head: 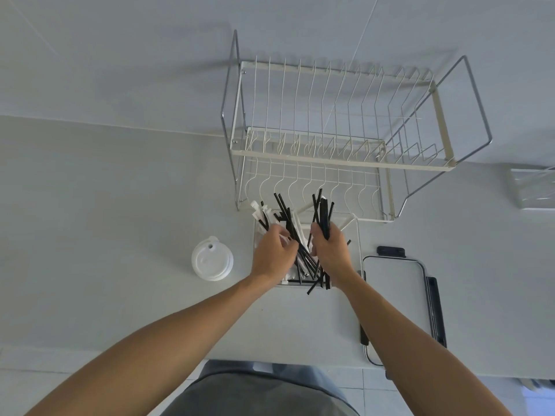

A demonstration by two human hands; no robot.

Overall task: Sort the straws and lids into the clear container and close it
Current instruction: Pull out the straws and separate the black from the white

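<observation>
A clear container [358, 235] stands on the white counter in front of me, and both my hands are in it. My left hand [271, 253] grips a bunch of white wrapped straws [260, 212] with some black ones. My right hand [332, 250] is closed around a bundle of black straws [323, 211] that stick up out of the container. More black straws [312, 270] cross between my hands and poke over the near wall. A stack of white cup lids [211, 262] lies on the counter left of the container. The container's clear lid [396, 295], with black clips, lies flat to its right.
A two-tier white and chrome wire dish rack [336, 145] stands right behind the container, against the wall. A second clear box [534, 187] sits at the far right edge. The counter's front edge runs just below my forearms, with floor tiles beyond.
</observation>
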